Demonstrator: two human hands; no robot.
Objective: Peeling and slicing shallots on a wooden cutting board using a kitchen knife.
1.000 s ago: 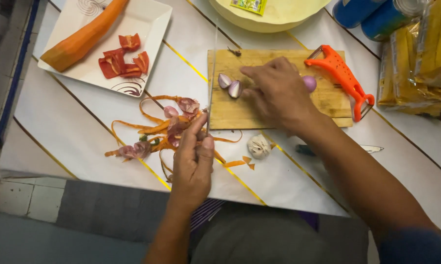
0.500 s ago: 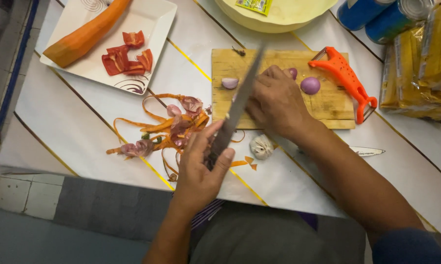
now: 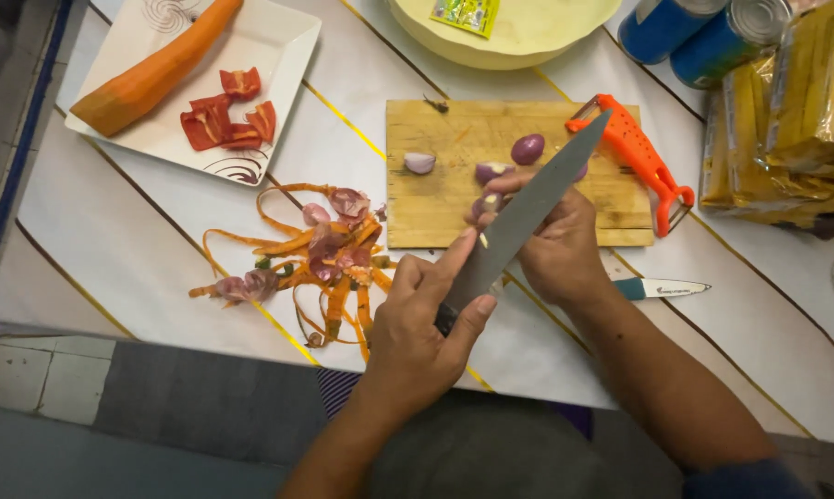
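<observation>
The left hand (image 3: 417, 333) was clamped on the handle of a knife (image 3: 528, 217), forefinger laid along the blade, which slanted up and away over the cutting board (image 3: 435, 203) with its tip near the orange peeler (image 3: 634, 152). The right hand (image 3: 551, 245) was curled shut around a small shallot (image 3: 486, 203) at the board's near edge, just under the blade. Three more shallots (image 3: 528, 148) lay on the board farther off. Left of the board, a heap of carrot and shallot peelings (image 3: 320, 254) sat on the table (image 3: 140, 249). A white plate (image 3: 278, 55) at the far left held a peeled carrot (image 3: 149, 79) and red pepper pieces (image 3: 227, 115). A second, small knife (image 3: 666, 289) lay on the table to the right of the right hand.
</observation>
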